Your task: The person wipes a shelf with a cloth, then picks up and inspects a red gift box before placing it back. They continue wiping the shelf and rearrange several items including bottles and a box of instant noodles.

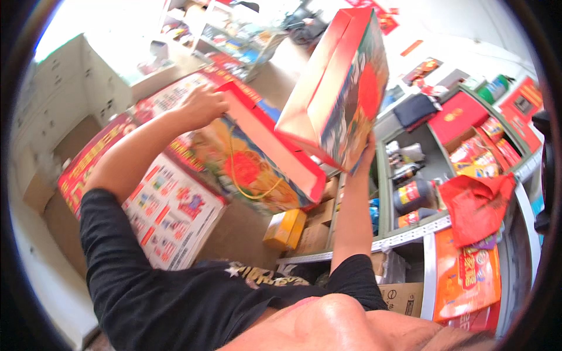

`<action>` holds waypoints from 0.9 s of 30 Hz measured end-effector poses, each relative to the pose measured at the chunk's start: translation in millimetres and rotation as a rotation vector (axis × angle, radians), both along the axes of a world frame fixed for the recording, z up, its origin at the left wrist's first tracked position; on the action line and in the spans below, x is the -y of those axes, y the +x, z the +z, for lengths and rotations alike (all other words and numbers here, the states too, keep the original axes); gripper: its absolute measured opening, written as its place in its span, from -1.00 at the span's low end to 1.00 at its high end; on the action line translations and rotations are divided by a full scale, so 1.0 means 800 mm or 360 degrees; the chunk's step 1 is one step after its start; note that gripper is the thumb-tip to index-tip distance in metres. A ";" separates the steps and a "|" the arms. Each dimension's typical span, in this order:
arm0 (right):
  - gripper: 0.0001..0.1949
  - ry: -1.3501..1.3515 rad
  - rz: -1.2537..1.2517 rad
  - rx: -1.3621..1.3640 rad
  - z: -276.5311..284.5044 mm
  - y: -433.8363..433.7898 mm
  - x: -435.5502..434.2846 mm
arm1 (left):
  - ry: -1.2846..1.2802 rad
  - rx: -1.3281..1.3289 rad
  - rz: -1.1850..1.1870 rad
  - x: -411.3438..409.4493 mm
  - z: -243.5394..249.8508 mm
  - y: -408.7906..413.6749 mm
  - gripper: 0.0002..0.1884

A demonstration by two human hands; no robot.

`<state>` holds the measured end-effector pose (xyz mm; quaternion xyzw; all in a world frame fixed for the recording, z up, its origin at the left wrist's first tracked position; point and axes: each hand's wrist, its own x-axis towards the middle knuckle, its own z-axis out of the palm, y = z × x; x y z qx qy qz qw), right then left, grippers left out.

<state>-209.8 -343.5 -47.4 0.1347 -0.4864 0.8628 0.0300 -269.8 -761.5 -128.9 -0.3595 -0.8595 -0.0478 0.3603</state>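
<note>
A printed cardboard gift box (254,158) with a yellow rope handle (232,175) lies tilted before me. Its near face carries a red flower picture, and a pale pink panel with red edges faces up. My left hand (204,105) has its fingers curled over the red corner at the far left end. On the right, my right hand (369,151) holds up a matching printed cardboard piece (347,92), a second box or a lid, steeply tilted. Most of that hand's fingers are hidden by the piece. Its lower end overlaps the gift box in view; contact cannot be told.
Red-and-white printed cartons (175,215) lie at left, beside a tall white panel (57,87). A small yellow box (285,228) is near my body. Right, a shelf unit (386,237) holds bottles (415,197) and packets; a red bag (474,206) hangs over its edge.
</note>
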 end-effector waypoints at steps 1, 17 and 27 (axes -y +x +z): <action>-0.43 -0.0090 -0.0044 -0.0088 -0.010 0.001 -0.024 | 0.0000 -0.0130 -0.0006 0.002 0.015 0.002 -0.89; -0.50 -0.0241 -0.0138 0.0121 -0.089 0.056 -0.007 | 0.0042 0.0511 0.0440 0.105 0.057 0.203 -0.85; -0.51 0.0024 -0.0241 -0.0370 -0.003 0.087 0.069 | 0.1289 0.1550 -0.0487 0.021 0.160 0.153 -0.17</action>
